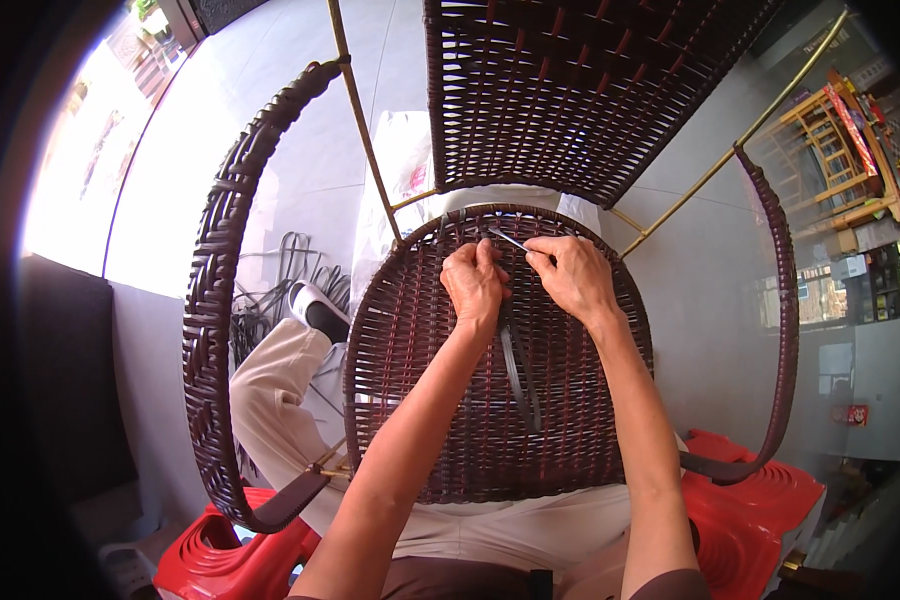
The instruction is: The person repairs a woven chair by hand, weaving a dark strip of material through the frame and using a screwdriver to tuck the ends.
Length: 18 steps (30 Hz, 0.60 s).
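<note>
A dark brown woven chair seat (420,400) lies before me, its curved far rim under my hands. My left hand (473,285) is closed on a dark flat weaving strip (518,375) near that rim; the strip hangs in a loop over the seat toward me. In my right hand (578,278) I grip a slim metal tool (507,238) with a silver shaft, its handle hidden by my fingers. The tool's tip points left to the weave just beyond my left hand. Whether the tip goes under a strand is too small to tell.
Beyond the seat rises the woven backrest (540,110). Curved wrapped armrests stand left (220,250) and right (785,270), joined to bare yellowish frame rods (362,120). Loose dark strips (295,265) lie on the floor at left. Red plastic stools (750,510) flank my legs.
</note>
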Motion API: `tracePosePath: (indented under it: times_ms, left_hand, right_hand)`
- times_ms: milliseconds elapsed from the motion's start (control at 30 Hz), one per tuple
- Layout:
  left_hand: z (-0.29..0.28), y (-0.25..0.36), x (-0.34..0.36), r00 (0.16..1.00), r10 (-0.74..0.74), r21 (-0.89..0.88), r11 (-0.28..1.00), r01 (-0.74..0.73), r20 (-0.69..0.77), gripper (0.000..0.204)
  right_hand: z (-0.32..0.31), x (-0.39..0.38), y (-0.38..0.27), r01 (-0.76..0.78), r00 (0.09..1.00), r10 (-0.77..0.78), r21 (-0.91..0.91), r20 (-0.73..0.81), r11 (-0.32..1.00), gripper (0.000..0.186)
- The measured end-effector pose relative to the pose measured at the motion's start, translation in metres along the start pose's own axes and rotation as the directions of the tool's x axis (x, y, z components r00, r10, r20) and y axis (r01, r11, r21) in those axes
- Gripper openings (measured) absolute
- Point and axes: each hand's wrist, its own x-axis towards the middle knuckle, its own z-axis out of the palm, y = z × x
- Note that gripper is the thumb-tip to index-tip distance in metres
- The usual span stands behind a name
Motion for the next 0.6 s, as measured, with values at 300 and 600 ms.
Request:
tracePosePath:
  times_ms: [300,600]
  left_hand:
    - [-0.001,0.007,-0.001,0.997,-0.081,-0.026,0.996,0.082,0.017,0.032]
    - [0.000,0.008,-0.002,0.999,-0.044,0.005,0.999,0.044,0.010,0.032]
  right_hand:
    - [-0.010,0.007,-0.005,0.003,1.000,-0.005,-0.128,-0.010,0.992,0.021]
    - [0.001,0.004,0.004,0.037,0.996,-0.051,-0.194,-0.068,0.980,0.019]
